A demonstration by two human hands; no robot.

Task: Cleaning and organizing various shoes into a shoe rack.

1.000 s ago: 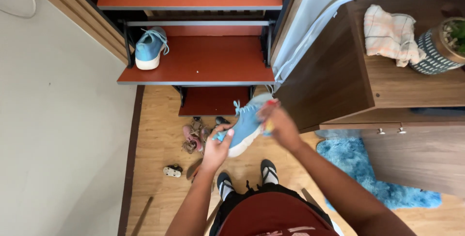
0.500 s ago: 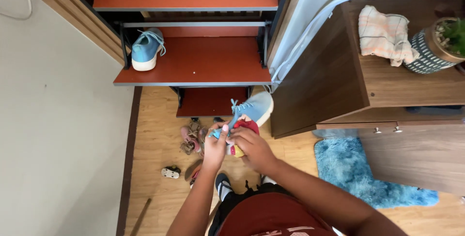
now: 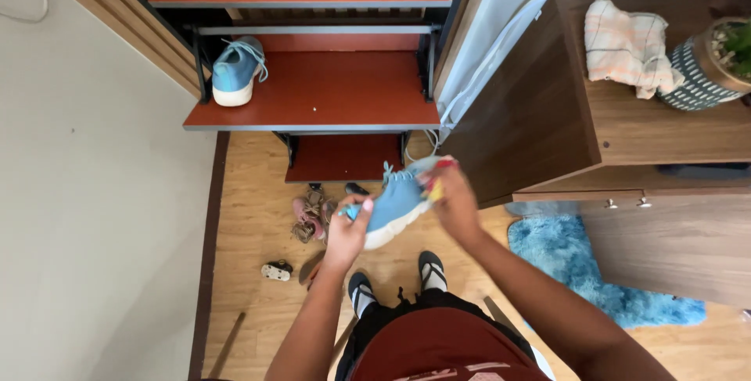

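Largest first, filling the upper middle of the frame: a red-orange shelved shoe rack on a black metal frame (image 3: 313, 91), carrying on its middle shelf, at the left end, one matching light blue sneaker (image 3: 235, 72) set toe-down toward the front edge. To the right, a dark brown wooden cabinet (image 3: 540, 115), bearing on top a folded pale checked cloth (image 3: 626, 48) and, just beside it, a round blue-and-white patterned pot (image 3: 700, 84) with a green plant inside. Lower right, a fluffy blue rug (image 3: 579, 256) on the wooden floor. Just below frame centre, raised off the floor and apart from every shelf: a light blue fabric sneaker with a white sole (image 3: 395, 205), tilted up toward the right. Changed within the last second: right hand (image 3: 454, 201) dropped under the sneaker half a second back, now up again at its upper right end, closed there around the shoe together with a small red and yellow item (image 3: 434, 181), kind not clear. Left hand (image 3: 348, 228) hardly moved, fingertips pinching the lower left end. Reads as back-and-forth work over the shoe, with only one of the pair shelved. Below, left of centre, a small heap of pink and brown shoes (image 3: 311, 213) on the floor.
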